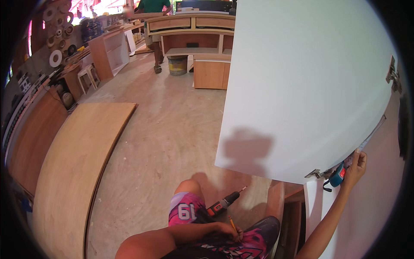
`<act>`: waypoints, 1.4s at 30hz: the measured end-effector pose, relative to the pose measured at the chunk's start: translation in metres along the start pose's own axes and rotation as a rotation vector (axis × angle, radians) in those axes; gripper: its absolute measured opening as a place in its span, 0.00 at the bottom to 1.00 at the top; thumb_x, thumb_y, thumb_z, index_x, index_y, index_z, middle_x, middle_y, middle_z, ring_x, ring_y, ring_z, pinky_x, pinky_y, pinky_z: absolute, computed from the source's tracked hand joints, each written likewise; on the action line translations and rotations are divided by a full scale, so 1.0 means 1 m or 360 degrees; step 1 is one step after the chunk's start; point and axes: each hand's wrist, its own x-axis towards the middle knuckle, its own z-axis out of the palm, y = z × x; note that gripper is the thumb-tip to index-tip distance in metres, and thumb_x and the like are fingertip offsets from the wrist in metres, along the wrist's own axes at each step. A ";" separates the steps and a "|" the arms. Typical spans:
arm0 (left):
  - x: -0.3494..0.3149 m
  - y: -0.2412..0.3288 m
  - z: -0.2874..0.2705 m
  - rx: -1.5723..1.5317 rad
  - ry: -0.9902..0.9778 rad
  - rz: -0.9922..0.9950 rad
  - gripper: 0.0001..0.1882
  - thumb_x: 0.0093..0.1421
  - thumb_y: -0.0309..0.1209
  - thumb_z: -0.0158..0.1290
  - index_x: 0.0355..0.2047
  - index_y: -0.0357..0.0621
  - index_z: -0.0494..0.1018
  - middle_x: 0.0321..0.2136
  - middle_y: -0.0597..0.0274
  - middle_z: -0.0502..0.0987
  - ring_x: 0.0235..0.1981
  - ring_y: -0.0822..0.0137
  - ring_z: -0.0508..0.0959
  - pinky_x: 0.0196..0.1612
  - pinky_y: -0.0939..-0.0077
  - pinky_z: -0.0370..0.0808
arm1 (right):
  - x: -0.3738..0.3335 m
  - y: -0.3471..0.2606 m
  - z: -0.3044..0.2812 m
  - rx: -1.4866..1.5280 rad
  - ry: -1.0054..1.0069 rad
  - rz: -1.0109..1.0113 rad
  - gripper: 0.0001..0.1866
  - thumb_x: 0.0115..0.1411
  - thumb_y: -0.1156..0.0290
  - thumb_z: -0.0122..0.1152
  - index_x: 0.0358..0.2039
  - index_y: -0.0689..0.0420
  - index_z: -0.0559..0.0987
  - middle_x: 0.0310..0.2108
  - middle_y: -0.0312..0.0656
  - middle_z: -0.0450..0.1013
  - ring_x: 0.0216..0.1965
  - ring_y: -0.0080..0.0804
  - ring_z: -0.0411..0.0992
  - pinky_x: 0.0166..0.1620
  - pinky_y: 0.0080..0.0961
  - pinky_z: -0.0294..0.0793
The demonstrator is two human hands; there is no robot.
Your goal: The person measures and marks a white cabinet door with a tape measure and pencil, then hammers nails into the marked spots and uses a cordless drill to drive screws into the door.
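Observation:
My right hand [356,166] reaches up at the right, fingers closed on a blue and red tape measure [337,176]. Its blade [366,141] runs up along the hinged edge of a large white door panel [302,86]. One hinge [317,173] shows beside the tape measure, another hinge [393,77] higher up. In front of my body, my left hand [233,232] is closed around a yellow pencil [232,223], which points upward. Past that hand, a cordless drill [223,205] lies beside my leg, its bit pointing away to the right.
A long wooden board [82,159] lies along the left. At the back stand a wooden counter [194,39], a bucket [177,65], a white stool [88,78] and an open cabinet [110,54]. Another person [154,39] stands behind the counter. The white door casts my shadow.

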 end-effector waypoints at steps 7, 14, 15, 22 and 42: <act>0.005 -0.008 -0.005 0.0043 0.0040 -0.0028 0.12 0.51 0.28 0.60 0.37 0.42 0.76 0.28 0.69 0.78 0.29 0.78 0.76 0.33 0.83 0.70 | -0.002 -0.003 0.003 -0.0051 0.0009 -0.0100 0.12 0.68 0.63 0.59 0.30 0.57 0.74 0.26 0.28 0.69 0.29 0.12 0.63 0.33 0.13 0.64; 0.007 -0.010 -0.005 0.0057 0.0041 -0.0018 0.12 0.51 0.29 0.60 0.37 0.42 0.76 0.27 0.69 0.77 0.28 0.77 0.75 0.31 0.83 0.69 | 0.000 0.001 0.001 -0.0103 0.0041 -0.0103 0.13 0.68 0.63 0.58 0.30 0.57 0.74 0.26 0.28 0.69 0.29 0.13 0.63 0.34 0.12 0.63; 0.006 -0.010 -0.004 0.0041 0.0045 -0.0021 0.12 0.51 0.29 0.60 0.37 0.42 0.76 0.27 0.69 0.77 0.28 0.77 0.75 0.31 0.83 0.69 | 0.000 0.000 0.002 -0.0115 0.0047 -0.0123 0.13 0.68 0.63 0.58 0.30 0.57 0.74 0.26 0.28 0.69 0.29 0.13 0.62 0.34 0.12 0.63; 0.003 -0.005 -0.001 0.0023 0.0030 -0.0008 0.12 0.51 0.28 0.60 0.36 0.42 0.76 0.27 0.68 0.77 0.28 0.76 0.75 0.31 0.81 0.70 | -0.001 -0.002 0.002 -0.0017 0.0021 -0.0013 0.13 0.68 0.63 0.58 0.29 0.57 0.73 0.26 0.29 0.69 0.28 0.13 0.62 0.33 0.13 0.63; 0.009 -0.014 -0.007 0.0094 0.0011 0.0035 0.12 0.51 0.27 0.59 0.37 0.40 0.75 0.27 0.67 0.77 0.29 0.74 0.75 0.32 0.79 0.71 | 0.000 -0.002 0.000 -0.0045 0.0003 -0.0049 0.13 0.68 0.62 0.58 0.29 0.57 0.73 0.25 0.28 0.68 0.28 0.13 0.61 0.32 0.13 0.61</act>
